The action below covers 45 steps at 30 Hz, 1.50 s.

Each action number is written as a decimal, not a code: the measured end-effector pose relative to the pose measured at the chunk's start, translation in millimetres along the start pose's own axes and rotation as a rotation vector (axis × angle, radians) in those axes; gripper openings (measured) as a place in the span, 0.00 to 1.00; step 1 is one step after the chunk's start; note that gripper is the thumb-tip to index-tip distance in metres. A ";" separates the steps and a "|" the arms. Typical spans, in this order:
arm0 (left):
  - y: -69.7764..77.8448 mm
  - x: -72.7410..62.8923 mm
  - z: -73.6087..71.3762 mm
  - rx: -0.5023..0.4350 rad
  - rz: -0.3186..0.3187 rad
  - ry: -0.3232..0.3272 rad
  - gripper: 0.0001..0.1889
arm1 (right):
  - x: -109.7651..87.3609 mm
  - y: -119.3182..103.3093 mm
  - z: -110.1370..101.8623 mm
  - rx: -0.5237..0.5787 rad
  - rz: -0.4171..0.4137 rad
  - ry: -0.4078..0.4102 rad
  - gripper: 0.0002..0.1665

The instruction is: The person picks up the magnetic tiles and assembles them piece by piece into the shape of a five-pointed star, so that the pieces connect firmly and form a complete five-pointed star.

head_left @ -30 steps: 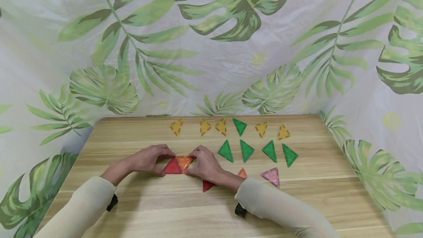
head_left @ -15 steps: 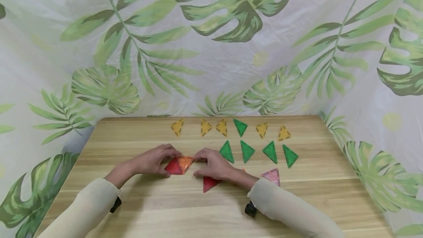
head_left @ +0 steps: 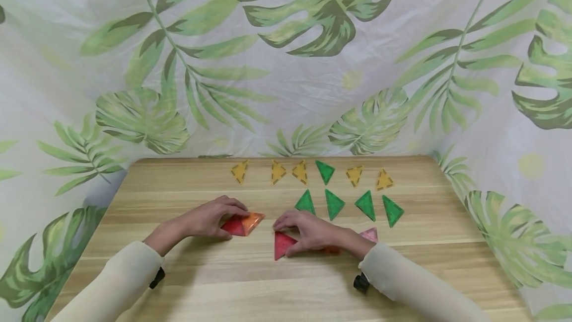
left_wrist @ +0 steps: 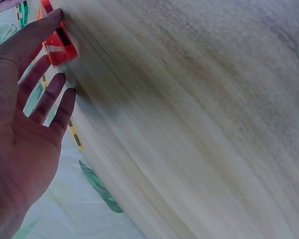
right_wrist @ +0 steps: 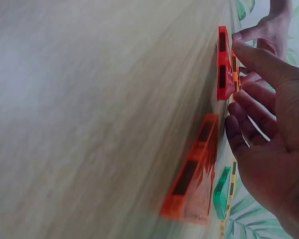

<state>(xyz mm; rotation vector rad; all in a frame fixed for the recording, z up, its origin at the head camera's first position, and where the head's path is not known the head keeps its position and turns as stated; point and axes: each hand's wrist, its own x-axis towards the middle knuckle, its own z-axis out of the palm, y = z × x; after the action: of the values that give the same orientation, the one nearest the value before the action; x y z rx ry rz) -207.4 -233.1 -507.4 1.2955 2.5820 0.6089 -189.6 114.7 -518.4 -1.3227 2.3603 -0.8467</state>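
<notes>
Near the table's middle-left, my left hand (head_left: 210, 218) holds a red triangular magnetic tile (head_left: 234, 226) between thumb and fingers. An orange magnetic tile (head_left: 254, 222) lies against its right side, edge to edge. Over to the right, my right hand (head_left: 318, 232) has thumb and index finger at the edges of a second red magnetic tile (head_left: 281, 245), partly covered by the hand. In the right wrist view that red tile (right_wrist: 223, 64) shows beside the thumb. Another orange tile (right_wrist: 192, 181) lies flat nearby, mostly hidden under my right wrist in the head view.
A pink tile (head_left: 370, 234) sits partly behind my right forearm. Several green tiles (head_left: 334, 204) form a row beyond my right hand. Farther back, several yellow tiles (head_left: 278, 172) and a green one (head_left: 324, 171) line the wooden table's (head_left: 178, 178) far edge, before a leaf-print cloth (head_left: 286, 88).
My right hand has let go of the orange tile beside the left red one and moved right to the second red tile. My left hand stays on the joined pair, its fingers slightly farther right.
</notes>
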 end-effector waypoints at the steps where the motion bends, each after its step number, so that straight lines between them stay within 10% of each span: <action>1: -0.3 0.4 0.0 0.005 0.010 0.002 0.32 | -1.5 0.1 -0.9 0.001 -0.001 -0.013 0.36; 18: -0.4 0.5 2.9 0.023 -0.023 0.025 0.30 | -3.5 4.2 1.6 -0.060 -0.099 0.010 0.30; 45: 4.7 0.5 4.5 -0.010 -0.071 0.032 0.30 | 22.9 -7.1 20.7 0.007 0.090 0.270 0.31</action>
<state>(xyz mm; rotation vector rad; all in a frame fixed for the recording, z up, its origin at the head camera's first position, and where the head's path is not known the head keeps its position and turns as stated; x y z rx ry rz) -202.8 -229.0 -509.4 1.1941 2.6341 0.6340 -186.1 85.3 -529.5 -1.1509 2.5946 -1.0636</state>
